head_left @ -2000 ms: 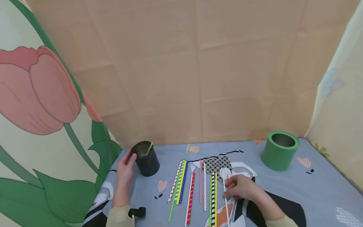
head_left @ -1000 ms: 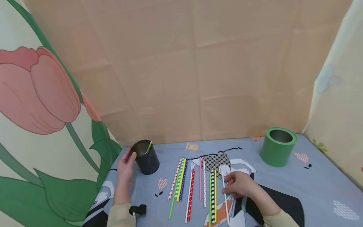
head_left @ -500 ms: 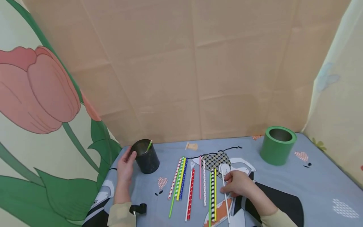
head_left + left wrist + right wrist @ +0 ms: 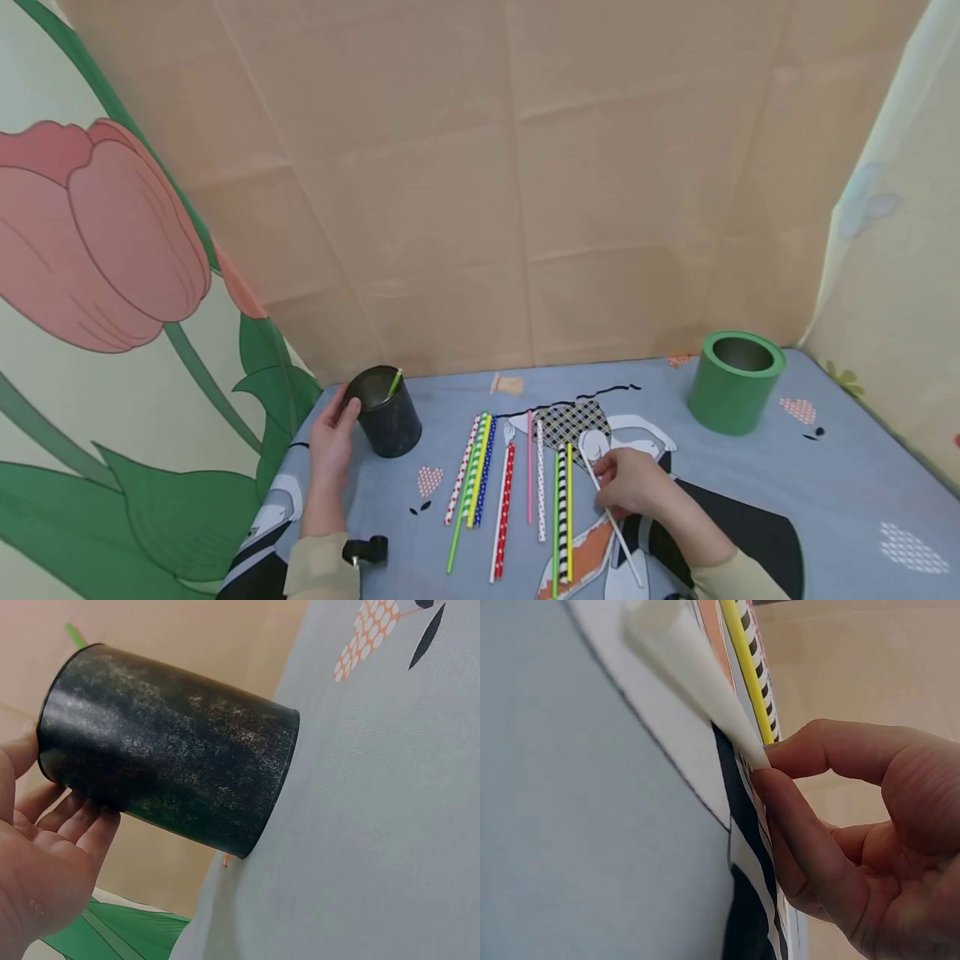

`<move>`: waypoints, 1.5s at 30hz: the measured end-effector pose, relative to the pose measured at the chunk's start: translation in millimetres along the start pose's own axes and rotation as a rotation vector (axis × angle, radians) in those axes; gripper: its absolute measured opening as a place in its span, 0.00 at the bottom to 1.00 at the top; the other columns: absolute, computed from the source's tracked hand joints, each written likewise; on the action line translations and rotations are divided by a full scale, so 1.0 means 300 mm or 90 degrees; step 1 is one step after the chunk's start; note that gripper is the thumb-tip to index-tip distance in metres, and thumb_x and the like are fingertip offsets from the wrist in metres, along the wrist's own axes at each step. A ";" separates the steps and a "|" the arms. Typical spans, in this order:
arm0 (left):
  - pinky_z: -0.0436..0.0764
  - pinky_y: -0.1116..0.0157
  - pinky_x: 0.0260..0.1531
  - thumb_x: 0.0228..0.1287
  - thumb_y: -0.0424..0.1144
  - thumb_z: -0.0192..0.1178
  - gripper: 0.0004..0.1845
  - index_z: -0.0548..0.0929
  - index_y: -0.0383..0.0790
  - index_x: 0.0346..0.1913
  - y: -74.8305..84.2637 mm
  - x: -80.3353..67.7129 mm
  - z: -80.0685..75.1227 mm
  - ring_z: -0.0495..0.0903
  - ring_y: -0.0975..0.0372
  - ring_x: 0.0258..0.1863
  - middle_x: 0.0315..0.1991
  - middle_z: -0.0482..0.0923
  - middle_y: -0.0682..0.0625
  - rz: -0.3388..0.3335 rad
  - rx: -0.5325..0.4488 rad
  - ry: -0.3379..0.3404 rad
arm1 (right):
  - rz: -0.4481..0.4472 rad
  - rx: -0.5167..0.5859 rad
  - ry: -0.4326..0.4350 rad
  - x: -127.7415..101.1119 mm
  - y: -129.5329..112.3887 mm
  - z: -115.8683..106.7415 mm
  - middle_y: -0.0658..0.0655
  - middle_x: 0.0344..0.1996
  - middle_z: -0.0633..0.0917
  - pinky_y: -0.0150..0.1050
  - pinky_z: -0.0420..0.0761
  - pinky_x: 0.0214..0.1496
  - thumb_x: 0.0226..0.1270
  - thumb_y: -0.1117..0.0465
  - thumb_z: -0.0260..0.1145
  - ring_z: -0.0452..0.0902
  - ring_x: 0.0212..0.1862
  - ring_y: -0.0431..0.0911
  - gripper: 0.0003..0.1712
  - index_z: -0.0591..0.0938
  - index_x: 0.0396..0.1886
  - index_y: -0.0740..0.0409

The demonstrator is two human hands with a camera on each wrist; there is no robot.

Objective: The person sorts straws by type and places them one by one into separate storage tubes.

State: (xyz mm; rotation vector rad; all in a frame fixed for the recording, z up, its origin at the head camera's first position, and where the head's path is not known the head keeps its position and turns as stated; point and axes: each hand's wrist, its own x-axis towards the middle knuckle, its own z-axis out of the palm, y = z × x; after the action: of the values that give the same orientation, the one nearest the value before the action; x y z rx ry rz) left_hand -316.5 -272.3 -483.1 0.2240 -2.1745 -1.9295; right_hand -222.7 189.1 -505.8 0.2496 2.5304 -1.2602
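Observation:
In the head view, my left hand [image 4: 331, 450] holds a dark, mottled black cup [image 4: 395, 425] by its left side, thumb at the rim. A green straw [image 4: 394, 383] stands leaning inside. In the left wrist view the fingers [image 4: 79, 817] curl along the cup's side near the rim. My right hand [image 4: 633, 483] pinches a white straw [image 4: 624, 542] between thumb and index finger; the straw slants, its near end to the right. The right wrist view shows this white straw [image 4: 697, 682] close over the cloth. Just left lie a yellow straw [image 4: 570, 517] and a black-striped straw [image 4: 563, 533].
Several other straws lie in loose groups: blue dotted [image 4: 485, 471], red dotted [image 4: 506, 508], pink [image 4: 529, 467] and white dotted [image 4: 541, 483]. A thick-walled green cylinder [image 4: 727, 396] stands at the back right. Brown sheeting [image 4: 450, 208] hangs behind the table's printed blue cloth [image 4: 435, 400].
The white straw has tilted, its near end swinging to the right in the right hand, which has shifted slightly right. The left hand stays on the cup.

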 end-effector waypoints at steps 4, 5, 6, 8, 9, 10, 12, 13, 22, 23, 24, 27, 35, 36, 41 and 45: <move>0.58 0.45 0.80 0.82 0.51 0.61 0.34 0.67 0.48 0.83 0.002 0.001 -0.003 0.63 0.50 0.80 0.82 0.64 0.45 -0.003 0.002 0.001 | -0.005 0.002 -0.005 0.005 -0.003 -0.008 0.58 0.33 0.81 0.39 0.87 0.30 0.49 0.73 0.79 0.82 0.29 0.49 0.22 0.85 0.46 0.64; 0.58 0.46 0.80 0.82 0.51 0.61 0.34 0.67 0.48 0.83 0.003 0.001 -0.003 0.63 0.50 0.80 0.82 0.64 0.45 -0.003 0.001 0.002 | -0.005 0.005 -0.009 0.007 -0.002 -0.011 0.58 0.34 0.81 0.40 0.87 0.30 0.49 0.73 0.79 0.82 0.29 0.49 0.22 0.85 0.47 0.64; 0.58 0.46 0.80 0.82 0.51 0.61 0.34 0.66 0.48 0.83 0.003 0.001 -0.004 0.63 0.50 0.80 0.82 0.64 0.45 -0.003 0.001 0.002 | -0.005 0.007 -0.013 0.009 -0.001 -0.015 0.58 0.34 0.82 0.40 0.88 0.30 0.49 0.73 0.79 0.82 0.29 0.48 0.23 0.85 0.48 0.65; 0.58 0.46 0.80 0.81 0.51 0.61 0.34 0.66 0.48 0.83 0.005 0.002 -0.004 0.63 0.50 0.80 0.82 0.64 0.45 -0.003 -0.002 0.002 | 0.000 0.018 -0.022 0.012 -0.001 -0.023 0.58 0.35 0.82 0.40 0.88 0.31 0.50 0.72 0.79 0.83 0.29 0.48 0.24 0.85 0.49 0.65; 0.58 0.46 0.80 0.81 0.51 0.61 0.34 0.67 0.48 0.83 0.006 0.003 -0.005 0.63 0.51 0.80 0.82 0.63 0.45 -0.003 -0.003 0.002 | 0.003 0.022 -0.026 0.014 0.000 -0.027 0.58 0.36 0.82 0.40 0.88 0.31 0.50 0.72 0.79 0.83 0.30 0.48 0.24 0.85 0.50 0.65; 0.58 0.46 0.80 0.81 0.51 0.61 0.34 0.67 0.48 0.83 0.006 0.003 -0.004 0.63 0.51 0.80 0.82 0.63 0.45 -0.002 -0.006 0.001 | 0.004 0.024 -0.031 0.017 0.001 -0.032 0.58 0.36 0.82 0.40 0.88 0.31 0.51 0.72 0.78 0.83 0.30 0.48 0.25 0.85 0.51 0.65; 0.58 0.46 0.80 0.81 0.51 0.61 0.34 0.67 0.48 0.83 0.007 0.004 -0.004 0.63 0.51 0.80 0.82 0.63 0.45 0.000 -0.007 -0.001 | 0.008 0.030 -0.039 0.021 0.002 -0.041 0.58 0.37 0.82 0.40 0.88 0.32 0.52 0.71 0.78 0.83 0.30 0.48 0.26 0.84 0.54 0.66; 0.58 0.46 0.80 0.81 0.51 0.61 0.34 0.67 0.48 0.83 0.008 0.005 -0.004 0.63 0.51 0.79 0.82 0.63 0.45 0.002 -0.008 -0.002 | 0.010 0.034 -0.044 0.023 0.002 -0.045 0.58 0.37 0.82 0.40 0.88 0.32 0.53 0.70 0.78 0.83 0.31 0.48 0.27 0.84 0.55 0.66; 0.59 0.46 0.80 0.81 0.51 0.61 0.34 0.67 0.49 0.83 0.005 0.009 -0.010 0.63 0.51 0.80 0.82 0.63 0.45 0.006 -0.006 -0.006 | -0.001 0.100 -0.085 0.032 0.021 -0.062 0.61 0.39 0.84 0.45 0.89 0.34 0.53 0.72 0.75 0.84 0.33 0.51 0.43 0.75 0.73 0.65; 0.58 0.46 0.80 0.81 0.51 0.62 0.34 0.67 0.49 0.83 0.005 0.009 -0.011 0.63 0.50 0.80 0.82 0.62 0.45 0.006 -0.007 -0.007 | -0.002 0.108 -0.092 0.032 0.023 -0.062 0.61 0.39 0.83 0.45 0.90 0.35 0.54 0.73 0.75 0.84 0.33 0.51 0.45 0.73 0.74 0.65; 0.59 0.46 0.80 0.81 0.51 0.62 0.34 0.67 0.49 0.83 0.004 0.007 -0.012 0.63 0.50 0.80 0.82 0.62 0.45 0.004 -0.005 -0.007 | -0.004 0.113 -0.100 0.032 0.024 -0.063 0.61 0.40 0.83 0.45 0.90 0.35 0.55 0.72 0.74 0.84 0.34 0.51 0.46 0.72 0.76 0.64; 0.59 0.45 0.79 0.81 0.52 0.62 0.34 0.67 0.49 0.83 0.003 0.004 -0.014 0.63 0.50 0.80 0.82 0.63 0.45 0.000 0.000 -0.005 | -0.026 0.137 -0.134 0.029 0.029 -0.062 0.62 0.42 0.83 0.47 0.90 0.37 0.57 0.72 0.72 0.84 0.35 0.52 0.50 0.66 0.81 0.63; 0.60 0.46 0.79 0.80 0.52 0.62 0.35 0.68 0.48 0.83 -0.001 0.003 -0.005 0.63 0.50 0.80 0.82 0.63 0.45 0.003 -0.001 -0.014 | -0.072 0.173 -0.195 0.021 0.036 -0.061 0.64 0.47 0.83 0.51 0.90 0.40 0.60 0.73 0.69 0.85 0.41 0.54 0.56 0.54 0.86 0.62; 0.60 0.46 0.79 0.80 0.52 0.63 0.35 0.68 0.48 0.83 -0.001 0.003 -0.003 0.63 0.50 0.80 0.82 0.63 0.45 0.003 -0.001 -0.014 | -0.074 0.172 -0.195 0.023 0.035 -0.062 0.63 0.48 0.83 0.51 0.91 0.40 0.60 0.73 0.69 0.85 0.42 0.54 0.56 0.54 0.87 0.61; 0.60 0.45 0.79 0.80 0.52 0.63 0.35 0.67 0.46 0.83 -0.002 0.009 -0.003 0.63 0.49 0.80 0.82 0.64 0.44 0.005 -0.006 -0.009 | -0.094 0.174 -0.186 0.035 0.021 -0.071 0.63 0.51 0.82 0.52 0.91 0.43 0.63 0.71 0.71 0.83 0.45 0.54 0.55 0.55 0.88 0.55; 0.59 0.45 0.79 0.80 0.50 0.63 0.35 0.67 0.44 0.83 -0.003 0.009 -0.005 0.63 0.48 0.80 0.82 0.63 0.43 0.009 -0.015 -0.011 | -0.096 0.188 -0.175 0.035 -0.003 -0.076 0.65 0.52 0.81 0.51 0.91 0.44 0.65 0.69 0.71 0.83 0.45 0.54 0.55 0.55 0.88 0.51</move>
State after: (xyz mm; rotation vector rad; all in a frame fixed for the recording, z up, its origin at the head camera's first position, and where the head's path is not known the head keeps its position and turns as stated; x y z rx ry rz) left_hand -318.8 -274.6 -483.7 0.1881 -2.1579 -1.9548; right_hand -237.3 207.0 -495.7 -0.0520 2.1613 -1.6059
